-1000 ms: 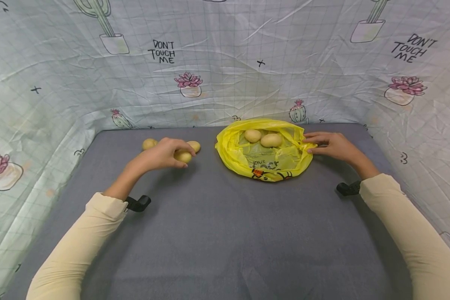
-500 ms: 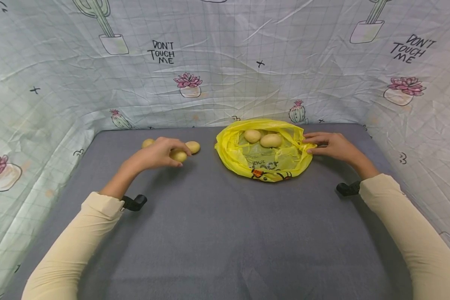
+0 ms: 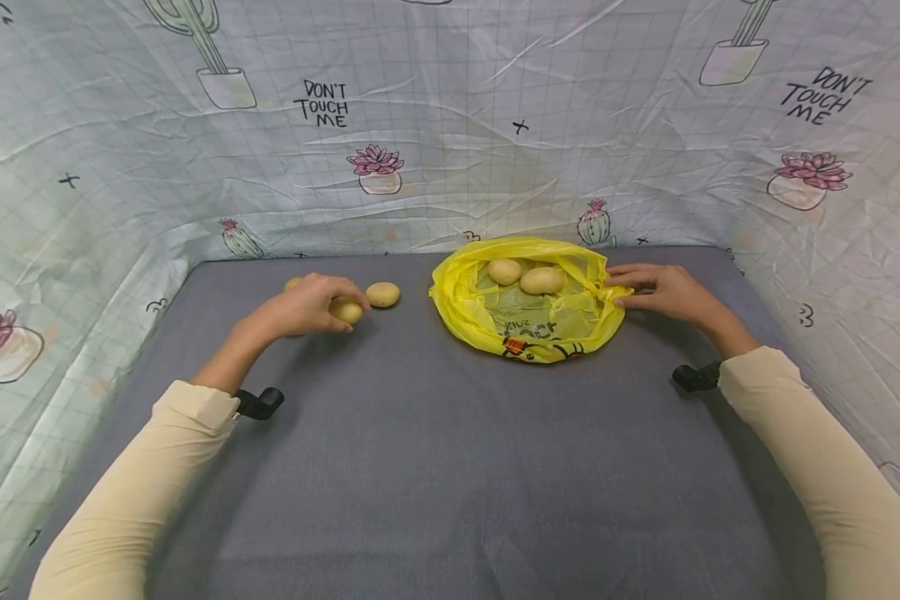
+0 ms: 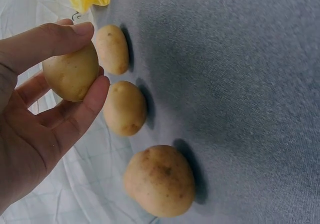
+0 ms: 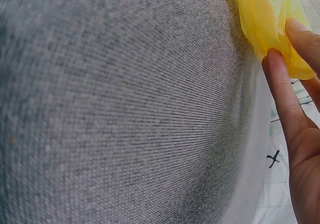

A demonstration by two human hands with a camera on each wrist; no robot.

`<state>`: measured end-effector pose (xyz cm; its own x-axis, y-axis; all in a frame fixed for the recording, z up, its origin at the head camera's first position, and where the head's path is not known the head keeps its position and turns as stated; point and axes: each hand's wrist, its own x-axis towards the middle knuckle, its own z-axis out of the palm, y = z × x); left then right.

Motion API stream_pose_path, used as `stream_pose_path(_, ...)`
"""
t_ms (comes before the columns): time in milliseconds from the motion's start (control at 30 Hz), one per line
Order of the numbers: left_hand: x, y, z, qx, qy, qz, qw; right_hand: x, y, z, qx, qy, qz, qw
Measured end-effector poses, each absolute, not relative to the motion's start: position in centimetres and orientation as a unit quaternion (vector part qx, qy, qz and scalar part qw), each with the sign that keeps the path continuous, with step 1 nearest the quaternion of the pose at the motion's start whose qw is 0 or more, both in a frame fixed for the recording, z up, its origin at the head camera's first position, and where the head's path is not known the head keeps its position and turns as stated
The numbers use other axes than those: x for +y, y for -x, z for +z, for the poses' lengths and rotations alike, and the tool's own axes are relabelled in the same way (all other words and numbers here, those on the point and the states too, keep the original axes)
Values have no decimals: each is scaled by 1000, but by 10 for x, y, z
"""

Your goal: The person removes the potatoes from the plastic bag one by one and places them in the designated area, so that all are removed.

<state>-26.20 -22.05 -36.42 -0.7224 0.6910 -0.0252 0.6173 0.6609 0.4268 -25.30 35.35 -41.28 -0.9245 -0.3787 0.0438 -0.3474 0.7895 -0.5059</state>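
My left hand [image 3: 303, 307] grips a potato [image 4: 72, 73] between thumb and fingertips, above the table left of the bag. In the left wrist view, three more potatoes lie in a row: one far [image 4: 112, 49], one in the middle [image 4: 125, 108] and a larger spotted one [image 4: 160, 180] nearest. The head view shows one of them [image 3: 382, 294] fully; my left hand partly hides the others. A yellow plastic bag [image 3: 465, 321] stands with its mouth spread, two potatoes [image 3: 542, 281] inside. At its right edge, my right hand [image 3: 671, 292] pinches the rim between thumb and fingers.
A grey cloth covers the table [image 3: 435, 450]. Behind and at both sides hangs a pale printed curtain [image 3: 450, 167] with cactus drawings. Each wrist wears a black camera mount, as on the left [image 3: 261, 403].
My left hand has moved left with the potato, away from the bag, uncovering the potato nearest the bag. My right hand and the bag stay put.
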Motion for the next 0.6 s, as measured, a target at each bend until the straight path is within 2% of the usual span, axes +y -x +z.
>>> stream_pose_path(300, -227, 262, -366, 905, -371, 186, 97, 354, 254, -414, 944, 179, -273, 43)
stream_pose_path(600, -227, 263, -368, 916, -342, 176, 114, 353, 253, -412, 945, 179, -271, 45)
